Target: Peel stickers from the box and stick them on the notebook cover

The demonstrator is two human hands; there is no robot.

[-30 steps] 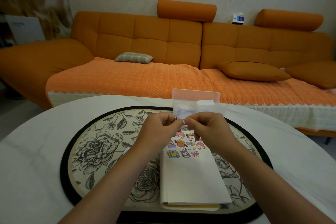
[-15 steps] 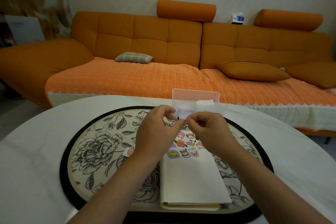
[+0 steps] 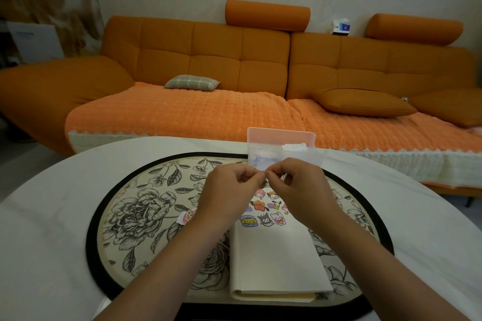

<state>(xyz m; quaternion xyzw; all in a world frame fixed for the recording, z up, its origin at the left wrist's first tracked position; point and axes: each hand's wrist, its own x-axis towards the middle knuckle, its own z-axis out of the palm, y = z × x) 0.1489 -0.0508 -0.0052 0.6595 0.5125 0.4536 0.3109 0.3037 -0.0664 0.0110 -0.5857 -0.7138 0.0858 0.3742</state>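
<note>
Above 1 notebook (image 3: 273, 263) | left hand (image 3: 229, 198), right hand (image 3: 300, 190) pinch 1 sticker (image 3: 263, 173) | 1 box (image 3: 280, 135)

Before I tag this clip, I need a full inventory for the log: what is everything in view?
notebook: 1, cream, on the placemat, centre
stickers: several, multicoloured, far end of the notebook cover
loose sticker: 1, pink, on the placemat by the left forearm
box: 1, translucent pink, beyond the notebook
placemat: 1, black-and-cream floral, on the table
table: 1, white, foreground
sofa: 1, orange, behind the table
plaid cushion: 1, green-grey, sofa seat
orange cushions: 2, sofa right
bolsters: 2, orange, atop sofa back
left hand: 1, fingers pinch a tiny piece above the stickers
right hand: 1, pinches the same piece
</note>
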